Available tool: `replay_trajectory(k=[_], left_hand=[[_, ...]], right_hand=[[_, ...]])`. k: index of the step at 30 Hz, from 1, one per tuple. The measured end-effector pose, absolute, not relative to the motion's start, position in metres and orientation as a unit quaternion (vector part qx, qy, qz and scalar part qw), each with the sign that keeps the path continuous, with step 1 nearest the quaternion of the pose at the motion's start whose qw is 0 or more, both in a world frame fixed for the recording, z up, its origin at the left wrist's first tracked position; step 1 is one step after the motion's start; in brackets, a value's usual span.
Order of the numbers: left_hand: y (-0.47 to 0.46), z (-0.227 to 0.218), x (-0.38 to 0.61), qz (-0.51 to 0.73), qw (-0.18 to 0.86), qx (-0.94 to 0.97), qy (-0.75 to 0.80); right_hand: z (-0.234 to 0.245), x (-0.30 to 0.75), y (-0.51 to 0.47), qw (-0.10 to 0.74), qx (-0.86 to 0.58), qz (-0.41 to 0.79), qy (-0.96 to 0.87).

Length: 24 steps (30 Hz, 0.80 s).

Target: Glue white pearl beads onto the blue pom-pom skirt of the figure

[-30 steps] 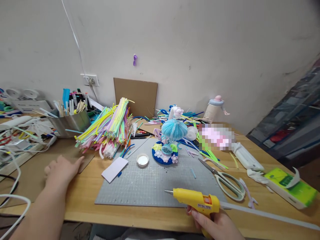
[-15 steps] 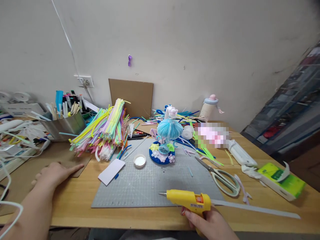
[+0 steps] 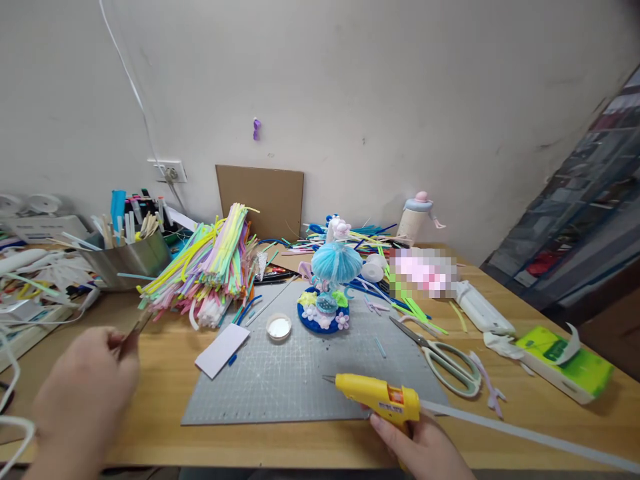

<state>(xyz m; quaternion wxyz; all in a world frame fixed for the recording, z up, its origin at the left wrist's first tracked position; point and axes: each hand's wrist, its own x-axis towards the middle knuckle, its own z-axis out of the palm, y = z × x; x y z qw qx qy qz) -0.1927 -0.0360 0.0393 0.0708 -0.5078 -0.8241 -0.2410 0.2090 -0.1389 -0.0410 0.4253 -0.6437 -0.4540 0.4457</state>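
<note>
At the lower right of the frame, the person's right hand [image 3: 425, 443] closes around the grip of a yellow glue gun [image 3: 377, 399], its nozzle pointing left over the lower edge of a grey cutting mat [image 3: 280, 390]; a long white glue stick [image 3: 525, 435] trails from the gun's back toward the lower right corner. At the lower left, the left hand [image 3: 83, 387] is raised above the wooden counter [image 3: 165, 407], fingers pinched on a thin dark tool [image 3: 134, 331] whose kind cannot be told. On the mat's far side, near centre frame, stands a small craft figure [image 3: 330, 283] with a fluffy blue dome on a dark blue base dotted with flowers; just left of it sits a small round white dish [image 3: 279, 327], and further left a white card [image 3: 223, 349] overlaps the mat's edge. A heap of pastel pipe cleaners [image 3: 210, 263] fills the middle left, with a metal tub of pens [image 3: 127, 257] behind it. Scissors [image 3: 443, 357] lie at the mat's right edge, and a green packet [image 3: 565, 363] rests at the far right.
</note>
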Motion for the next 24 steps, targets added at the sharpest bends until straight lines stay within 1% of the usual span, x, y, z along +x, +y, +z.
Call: replay_trajectory(k=[1, 2, 3, 4, 6, 7, 9, 11, 14, 18, 24], left_hand=[[-0.046, 0.035, -0.171, -0.284, 0.081, -0.495, -0.817], [-0.055, 0.03, -0.149, -0.326, 0.043, -0.516, -0.791], [-0.063, 0.025, -0.127, -0.369, -0.03, -0.518, -0.772], [-0.069, 0.02, -0.106, -0.401, -0.133, -0.506, -0.752], [-0.076, 0.014, -0.069, -0.457, -0.38, -0.487, -0.64], [-0.078, 0.013, -0.055, -0.461, -0.476, -0.462, -0.589], [-0.079, 0.014, -0.033, -0.446, -0.616, -0.399, -0.512], [-0.08, 0.02, -0.021, -0.412, -0.699, -0.345, -0.472], [-0.084, 0.028, -0.018, -0.393, -0.732, -0.326, -0.451], [-0.09, 0.031, -0.025, -0.397, -0.739, -0.335, -0.43], [-0.091, 0.029, -0.034, -0.393, -0.731, -0.345, -0.439]], right_hand=[[-0.039, 0.209, -0.139, 0.435, -0.638, 0.449, -0.449], [-0.036, 0.208, -0.138, 0.445, -0.624, 0.463, -0.444], [-0.032, 0.208, -0.138, 0.457, -0.604, 0.483, -0.438], [-0.027, 0.207, -0.138, 0.473, -0.581, 0.505, -0.429], [-0.017, 0.204, -0.136, 0.499, -0.541, 0.545, -0.402], [-0.013, 0.202, -0.134, 0.505, -0.525, 0.562, -0.391], [-0.007, 0.199, -0.129, 0.504, -0.502, 0.596, -0.373], [-0.005, 0.196, -0.123, 0.498, -0.482, 0.623, -0.363], [-0.007, 0.194, -0.118, 0.484, -0.472, 0.65, -0.348], [-0.012, 0.198, -0.118, 0.454, -0.466, 0.686, -0.326], [-0.014, 0.203, -0.12, 0.444, -0.463, 0.693, -0.331]])
